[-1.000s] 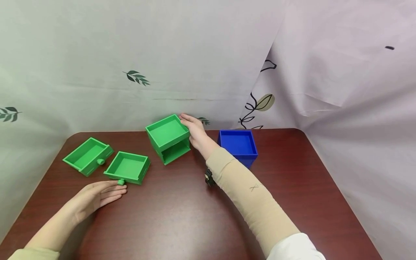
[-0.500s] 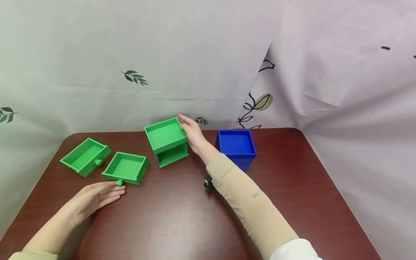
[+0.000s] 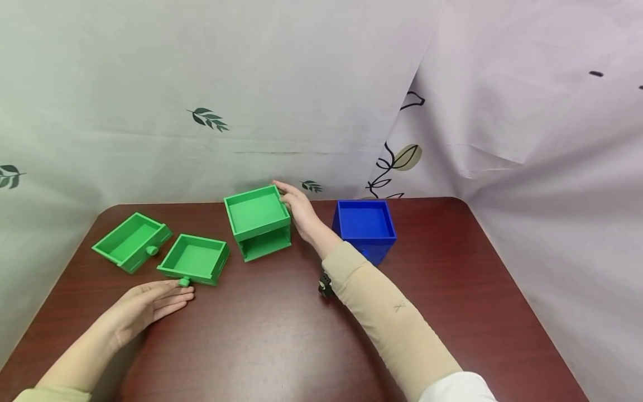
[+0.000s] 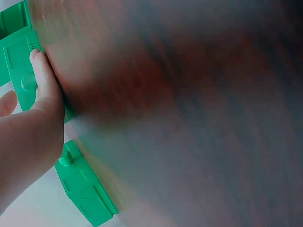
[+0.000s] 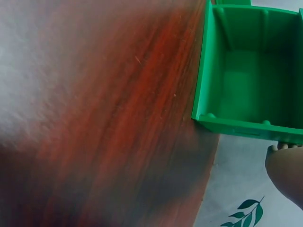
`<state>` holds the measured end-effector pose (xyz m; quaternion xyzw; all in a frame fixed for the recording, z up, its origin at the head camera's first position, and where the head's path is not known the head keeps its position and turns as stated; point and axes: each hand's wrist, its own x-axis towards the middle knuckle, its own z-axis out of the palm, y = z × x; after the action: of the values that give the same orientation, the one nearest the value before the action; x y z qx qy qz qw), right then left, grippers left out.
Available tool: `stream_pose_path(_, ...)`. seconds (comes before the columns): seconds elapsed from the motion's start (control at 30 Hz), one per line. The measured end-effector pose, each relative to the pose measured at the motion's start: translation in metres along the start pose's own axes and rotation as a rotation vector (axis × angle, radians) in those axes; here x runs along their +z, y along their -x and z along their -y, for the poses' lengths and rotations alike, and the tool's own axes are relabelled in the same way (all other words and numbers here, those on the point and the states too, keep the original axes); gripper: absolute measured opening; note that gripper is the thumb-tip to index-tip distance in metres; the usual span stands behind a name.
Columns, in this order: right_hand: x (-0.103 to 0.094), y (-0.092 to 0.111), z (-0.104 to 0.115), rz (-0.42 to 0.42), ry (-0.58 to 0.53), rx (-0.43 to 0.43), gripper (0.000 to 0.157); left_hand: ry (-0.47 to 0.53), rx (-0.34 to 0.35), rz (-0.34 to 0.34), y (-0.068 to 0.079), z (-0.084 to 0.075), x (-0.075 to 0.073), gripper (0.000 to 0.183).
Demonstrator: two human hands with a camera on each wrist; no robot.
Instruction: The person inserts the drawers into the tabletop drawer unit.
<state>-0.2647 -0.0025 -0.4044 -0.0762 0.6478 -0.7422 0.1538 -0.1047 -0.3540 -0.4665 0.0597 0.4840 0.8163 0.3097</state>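
Note:
A green cabinet shell (image 3: 256,211) with a recessed top and a hollow front stands near the table's back edge. My right hand (image 3: 300,213) rests against its right side, fingers extended toward the back corner. In the right wrist view the cabinet's hollow inside (image 5: 251,85) shows, with part of the hand below it. A green drawer (image 3: 197,257) with a round knob lies left of the cabinet. My left hand (image 3: 145,307) lies on its side on the table, fingers fairly straight, just in front of that knob. Another green drawer (image 3: 132,240) sits farther left, turned at an angle.
A blue cabinet (image 3: 365,220) with a recessed top stands right of the green one, partly behind my right forearm. A dark strapped item (image 3: 325,285) shows by the right forearm. Behind the brown table (image 3: 261,335) hangs a pale curtain (image 3: 301,84) with leaf prints.
The green cabinet has moved slightly toward me and turned to face forward more squarely, my right hand staying at its side. The left hand and drawers have kept their places on the table.

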Motion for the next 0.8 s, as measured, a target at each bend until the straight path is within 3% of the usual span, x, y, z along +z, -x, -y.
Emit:
stream_pose_path(0.23,-0.003,0.008,-0.005,-0.019,-0.002,-0.041,0.057,-0.056,0.003,-0.029,0.000,0.001,0.002,0.048)
stream_pose_path(0.63,-0.015,0.030,-0.013,0.023,0.093,-0.100,0.059,-0.148,-0.093,-0.297,-0.003,0.004,0.018,0.038)
stream_pose_path(0.8,-0.019,0.038,-0.017,0.058,0.117,-0.123,0.065,-0.141,-0.114,-0.362,-0.003,0.007,0.022,0.037)
